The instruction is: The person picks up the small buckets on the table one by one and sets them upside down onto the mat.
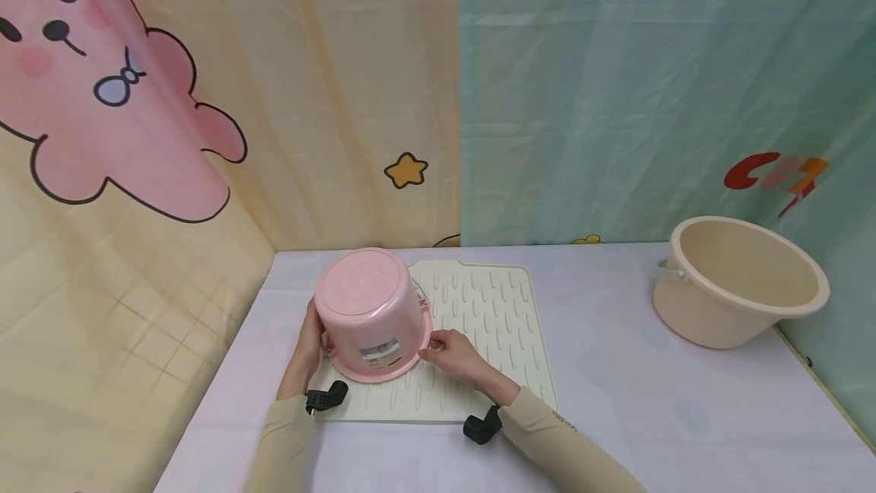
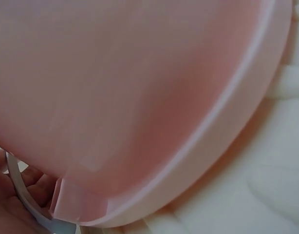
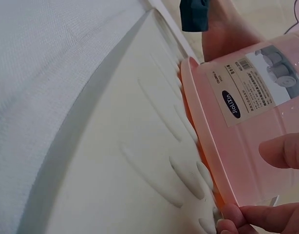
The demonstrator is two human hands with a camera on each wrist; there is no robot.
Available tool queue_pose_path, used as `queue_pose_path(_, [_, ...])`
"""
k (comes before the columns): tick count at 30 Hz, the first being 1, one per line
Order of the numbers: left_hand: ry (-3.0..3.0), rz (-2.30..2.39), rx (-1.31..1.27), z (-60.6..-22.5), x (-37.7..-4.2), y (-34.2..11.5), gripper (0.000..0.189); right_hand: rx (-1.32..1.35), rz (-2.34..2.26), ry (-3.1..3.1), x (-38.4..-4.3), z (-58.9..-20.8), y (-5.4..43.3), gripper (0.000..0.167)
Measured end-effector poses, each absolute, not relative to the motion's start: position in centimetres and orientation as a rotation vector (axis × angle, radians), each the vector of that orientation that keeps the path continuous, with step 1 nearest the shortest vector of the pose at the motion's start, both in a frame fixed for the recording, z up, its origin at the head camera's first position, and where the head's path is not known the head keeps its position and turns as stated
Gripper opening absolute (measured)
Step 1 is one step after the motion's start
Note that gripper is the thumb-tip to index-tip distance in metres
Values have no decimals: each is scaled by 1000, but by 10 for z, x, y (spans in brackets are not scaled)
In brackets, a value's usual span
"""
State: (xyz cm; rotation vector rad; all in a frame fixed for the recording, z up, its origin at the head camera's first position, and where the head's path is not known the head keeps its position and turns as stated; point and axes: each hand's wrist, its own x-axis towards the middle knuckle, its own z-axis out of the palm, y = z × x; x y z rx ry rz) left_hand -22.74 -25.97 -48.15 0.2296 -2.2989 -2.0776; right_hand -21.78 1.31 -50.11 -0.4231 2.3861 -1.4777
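A pink plastic bucket (image 1: 372, 318) is upside down on the left part of a cream ribbed mat (image 1: 489, 333), its base facing up. Its rim is down at the mat, and a printed label (image 3: 242, 92) shows on its side. My left hand (image 1: 310, 345) holds the bucket's left side; in the left wrist view its curled fingers are beside the wire handle (image 2: 24, 190), partly hidden by the bucket. At the lower right, my right hand (image 1: 460, 360) grips the rim, with fingertips at the edge and the thumb (image 3: 281, 152) by the wall.
A larger beige bucket (image 1: 705, 322) stands upright at the table's right side, near the green curtain (image 1: 616, 112). A pale cloth (image 1: 616, 417) covers the table. Printed curtains (image 1: 328, 97) rise along the back and left edges.
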Motion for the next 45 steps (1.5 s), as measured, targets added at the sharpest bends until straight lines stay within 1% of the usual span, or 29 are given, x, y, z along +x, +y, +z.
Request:
queue_pose_path(3, [-2326,-2058,184,-476,-225,-257,59,-418,-1463,2407,-216,-501,13,38])
queue_pose_path(7, [-2310,-2059,195,-485,-233,-261,56,-417,-1435,2448,-214,-503,11,33])
queue_pose_path(13, [-2352,-2004,186,-495,-242,-264,68,-421,-1398,2489,-212,-504,10,25])
queue_pose_path(16, [-2364,-2023,154,-494,-245,-264,69,-445,-1404,2498,-212,-504,11,20])
queue_pose_path(24, [-2384,-2022,149,-493,-248,-265,66,-459,-1387,2509,-213,-504,13,20])
queue_pose_path(31, [-2332,-1941,271,-498,-247,-264,51,-484,-1408,2491,-214,-506,13,18])
queue_pose_path(38, [-2386,-1883,309,-500,-247,-264,59,-489,-1411,2504,-213,-506,12,16])
queue_pose_path(45, [-2354,-1953,332,-500,-245,-262,51,-504,-1395,2510,-213,-505,14,18])
